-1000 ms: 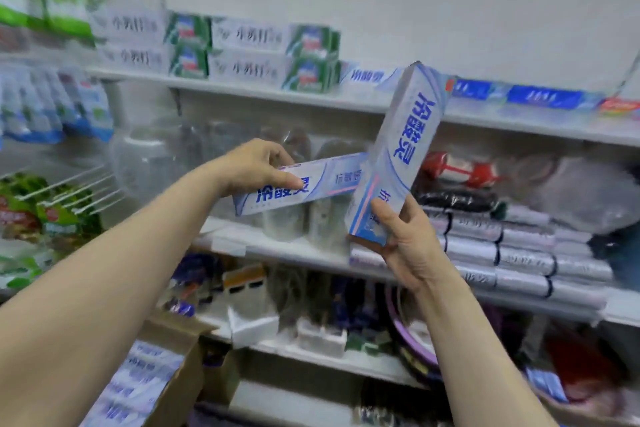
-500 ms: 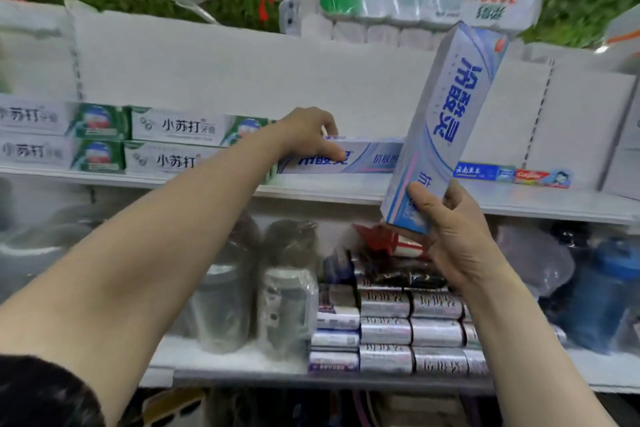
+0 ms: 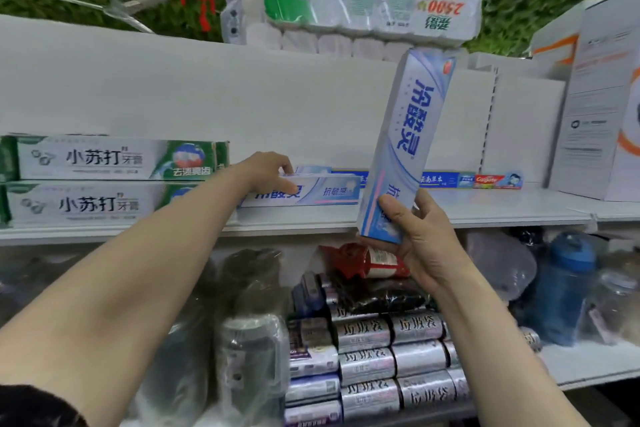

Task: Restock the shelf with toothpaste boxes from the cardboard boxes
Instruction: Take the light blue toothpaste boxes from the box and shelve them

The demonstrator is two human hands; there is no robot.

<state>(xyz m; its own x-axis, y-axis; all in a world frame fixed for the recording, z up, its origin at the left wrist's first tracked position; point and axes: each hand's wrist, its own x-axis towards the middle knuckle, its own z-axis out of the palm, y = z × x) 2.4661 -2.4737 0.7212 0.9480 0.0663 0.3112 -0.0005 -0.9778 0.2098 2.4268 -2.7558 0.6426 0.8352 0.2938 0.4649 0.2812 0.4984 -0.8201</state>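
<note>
The left hand (image 3: 266,172) has set the flat toothpaste box (image 3: 322,192) on the shelf (image 3: 485,211) near its front edge, beside the green boxes (image 3: 104,180), fingers still curled round its end. The right hand (image 3: 422,239) grips the upright toothpaste box (image 3: 408,135) by its lower end.

Two arms are recorded in the head view. The left hand (image 3: 266,173) and left forearm (image 3: 166,253) are seen uncovered as far as the lower left corner of the frame, where the edge of a dark sleeve (image 3: 38,407) is noted. Its fabric is black or near black, faintly speckled, and its cut cannot be determined. The right hand (image 3: 426,243) and right forearm (image 3: 491,340) are seen bare down to the lower frame edge.
</note>
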